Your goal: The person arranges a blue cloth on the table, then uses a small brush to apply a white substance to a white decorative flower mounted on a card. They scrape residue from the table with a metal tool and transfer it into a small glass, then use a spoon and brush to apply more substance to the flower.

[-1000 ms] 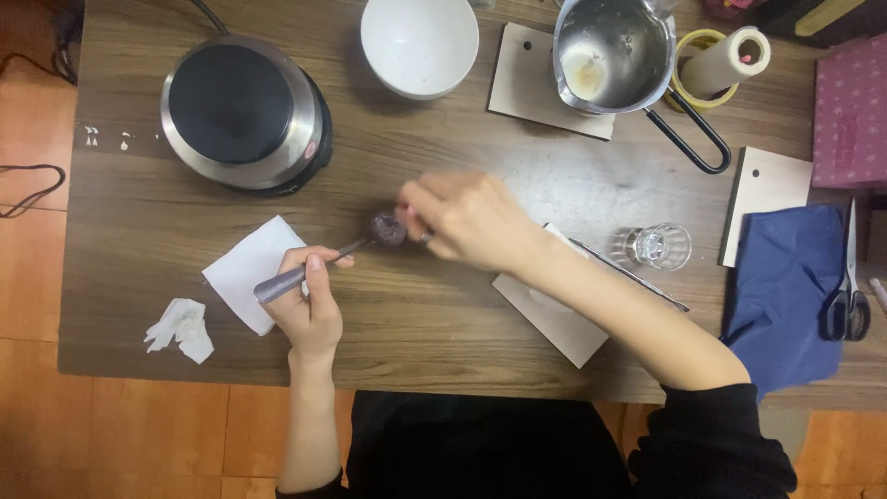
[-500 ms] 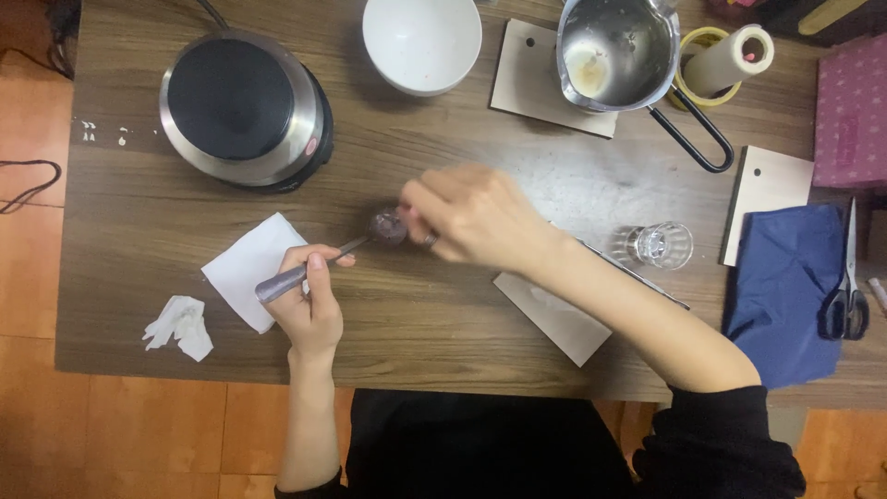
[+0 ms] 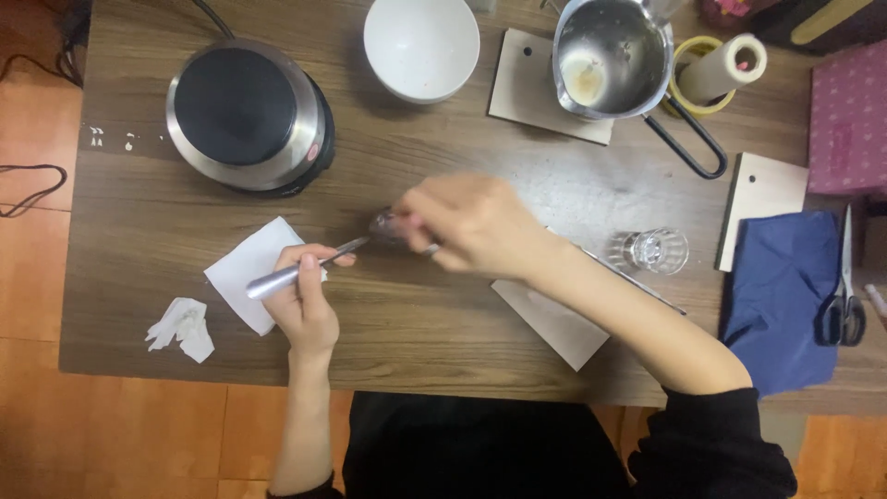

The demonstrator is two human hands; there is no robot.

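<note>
We are seeing the right hand [image 3: 471, 225] blurring as it is working at the bowl of the spoon [image 3: 319, 261], its fingers shifting slightly from a second ago. The left hand [image 3: 303, 300] is tilting the handle only marginally.

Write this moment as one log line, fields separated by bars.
left hand: holds spoon handle | right hand: at spoon bowl, blurred | under spoon: table | near: napkin, glass, hot plate

Metal spoon [image 3: 319, 261], tilted above table
</note>
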